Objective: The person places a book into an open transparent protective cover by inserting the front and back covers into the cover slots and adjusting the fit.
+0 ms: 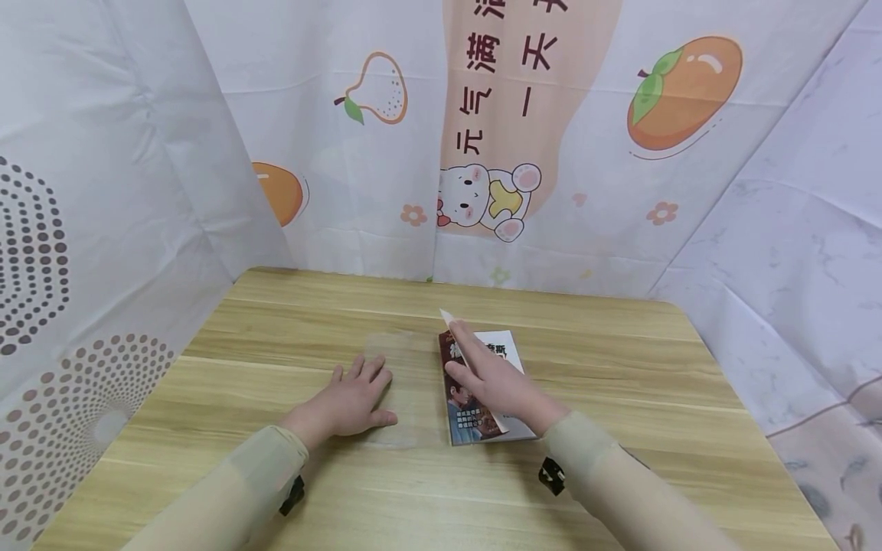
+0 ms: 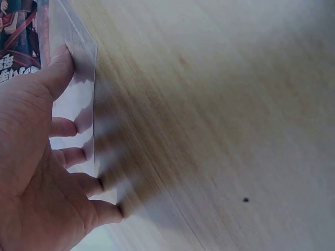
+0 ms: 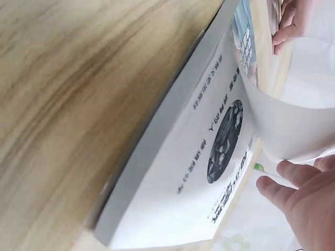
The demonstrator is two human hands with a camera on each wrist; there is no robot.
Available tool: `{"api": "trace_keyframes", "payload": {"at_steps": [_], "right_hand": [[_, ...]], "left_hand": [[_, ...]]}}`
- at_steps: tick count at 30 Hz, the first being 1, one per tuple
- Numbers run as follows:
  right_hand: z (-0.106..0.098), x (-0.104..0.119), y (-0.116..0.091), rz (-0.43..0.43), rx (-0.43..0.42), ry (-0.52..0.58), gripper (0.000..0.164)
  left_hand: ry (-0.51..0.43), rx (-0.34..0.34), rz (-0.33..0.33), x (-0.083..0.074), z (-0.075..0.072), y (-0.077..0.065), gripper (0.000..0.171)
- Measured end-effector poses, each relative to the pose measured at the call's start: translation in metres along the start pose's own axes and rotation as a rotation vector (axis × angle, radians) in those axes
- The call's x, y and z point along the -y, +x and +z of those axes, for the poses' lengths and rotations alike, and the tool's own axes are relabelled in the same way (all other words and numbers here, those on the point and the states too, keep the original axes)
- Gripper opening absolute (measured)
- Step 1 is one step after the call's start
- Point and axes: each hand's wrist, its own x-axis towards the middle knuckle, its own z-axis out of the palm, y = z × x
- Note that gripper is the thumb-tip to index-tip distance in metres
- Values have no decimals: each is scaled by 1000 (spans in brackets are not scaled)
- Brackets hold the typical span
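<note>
And here we are at the worktop [image 1: 599, 352], where the book [image 1: 460, 417] lies near the middle, just right of a clear plastic sheet [image 1: 419, 402]. Its front cover [image 3: 293, 125] stands partly raised in a curve, baring a white page [image 3: 183, 167] with a dark oval picture [image 3: 226, 141]. So the step in hand looks like the handling of that cover, with the plastic kept flat beside it.

The left hand [image 1: 350, 398] is spread wide, fingers apart, resting on the sheet and gripping nothing. The right hand [image 1: 492, 375] is at the raised cover, fingers fairly straight, with no firm grip showing; whether the thumb presses it at all, I cannot tell. What the next move calls for, I'd judge, is a light touch: the right steering the cover's loose edge without creasing it, the left keeping the plastic from sliding. Whether sheet and book are joined, the views don't settle.

Now the count! One book, one raised cover, one clear sheet, two hands. A black band piece [image 1: 551, 476] shows at the right wrist and another at the left, so two. On the cloth [image 1: 372, 168] behind: one bear [image 1: 468, 195], one outlined pear [image 1: 382, 88], and two orange fruits [image 1: 689, 92], one partly cut off.
</note>
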Motion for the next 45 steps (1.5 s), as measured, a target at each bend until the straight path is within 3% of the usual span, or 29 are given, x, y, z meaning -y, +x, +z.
{"api": "trace_keyframes", "payload": {"at_steps": [13, 20, 32, 45], "right_hand": [[4, -5, -6, -64, 84, 157, 64], [7, -6, -9, -34, 127, 133, 61], [21, -1, -7, 98, 55, 99, 57], [36, 0, -2, 125, -10, 19, 54]], "left_hand": [[-4, -12, 1, 0, 0, 1, 71], [12, -17, -1, -1, -1, 2, 70], [21, -4, -5, -2, -1, 1, 73], [21, -3, -5, -2, -1, 0, 72]]}}
